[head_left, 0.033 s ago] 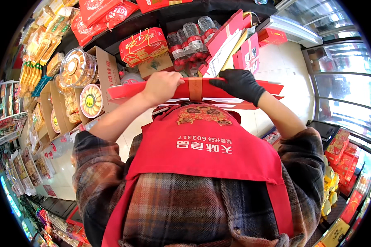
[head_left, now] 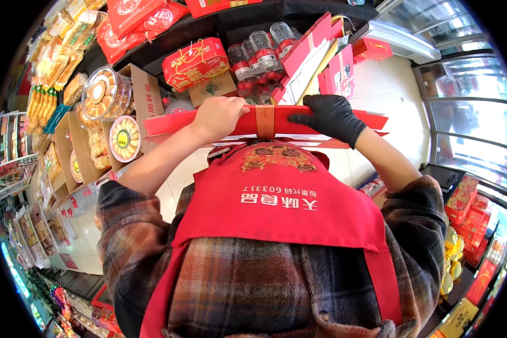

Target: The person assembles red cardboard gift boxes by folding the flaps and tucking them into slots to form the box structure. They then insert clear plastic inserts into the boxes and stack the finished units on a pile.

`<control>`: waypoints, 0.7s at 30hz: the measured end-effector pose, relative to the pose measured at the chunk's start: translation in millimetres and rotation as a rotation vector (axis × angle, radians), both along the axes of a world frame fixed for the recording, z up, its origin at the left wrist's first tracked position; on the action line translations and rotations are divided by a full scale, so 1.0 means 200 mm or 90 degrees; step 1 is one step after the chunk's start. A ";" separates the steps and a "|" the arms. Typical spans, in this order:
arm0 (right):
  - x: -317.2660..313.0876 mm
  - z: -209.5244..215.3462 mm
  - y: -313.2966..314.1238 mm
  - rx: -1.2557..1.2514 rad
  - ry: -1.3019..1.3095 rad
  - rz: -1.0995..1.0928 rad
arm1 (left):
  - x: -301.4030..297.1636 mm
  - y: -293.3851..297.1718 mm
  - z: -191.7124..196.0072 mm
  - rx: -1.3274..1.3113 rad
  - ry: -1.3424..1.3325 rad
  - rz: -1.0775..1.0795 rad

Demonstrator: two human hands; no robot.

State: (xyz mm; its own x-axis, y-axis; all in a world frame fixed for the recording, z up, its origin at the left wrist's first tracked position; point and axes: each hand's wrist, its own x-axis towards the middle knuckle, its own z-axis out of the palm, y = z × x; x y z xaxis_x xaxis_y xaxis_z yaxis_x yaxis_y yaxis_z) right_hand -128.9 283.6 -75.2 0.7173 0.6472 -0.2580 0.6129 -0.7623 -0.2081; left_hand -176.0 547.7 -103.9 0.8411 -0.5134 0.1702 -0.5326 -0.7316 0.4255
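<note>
A stack of flat red cardboard box panels (head_left: 172, 123) stands edge-up before my red apron (head_left: 281, 203), crosswise to me. An orange band (head_left: 265, 119) runs down its middle. My bare left hand (head_left: 218, 119) is closed over the upper edge, left of the band. To the right of the band, my right hand (head_left: 333, 119), in a black glove, grips the same edge with the thumb on the near side. The far-side fingers of both hands are partly hidden. More flat red cardboard (head_left: 307, 48) leans just beyond, beside shrink-wrapped water bottles (head_left: 263, 48).
A red gift box (head_left: 196, 63) with a gold cord sits beyond my left hand. Further left are clear round tubs of pastries (head_left: 102, 93) and an open brown carton (head_left: 142, 93). Glass doors (head_left: 467, 107) stand at the right. Red boxes (head_left: 470, 217) are stacked below them.
The panels and my left hand have shifted very slightly to the left. The gloved right hand has moved a little along the edge, keeping hold.
</note>
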 end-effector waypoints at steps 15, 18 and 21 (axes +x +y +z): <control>0.09 0.21 -0.21 -0.182 0.534 -0.097 | -0.09 0.19 0.09 -0.040 0.671 0.029; 0.08 0.22 -0.22 -0.167 0.513 -0.082 | -0.11 0.34 -0.06 -0.037 0.550 0.019; 0.04 0.24 -0.06 -0.067 0.484 -0.041 | -0.08 0.00 0.02 0.091 0.373 -0.020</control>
State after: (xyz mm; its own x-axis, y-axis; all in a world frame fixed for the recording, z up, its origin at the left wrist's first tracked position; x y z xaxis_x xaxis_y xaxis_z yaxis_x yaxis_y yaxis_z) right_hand -120.6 271.7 -27.9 0.3541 0.5554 -0.7524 0.2845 -0.8304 -0.4791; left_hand -193.0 547.9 -99.5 0.7586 -0.5226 -0.3891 -0.2611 -0.7910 0.5533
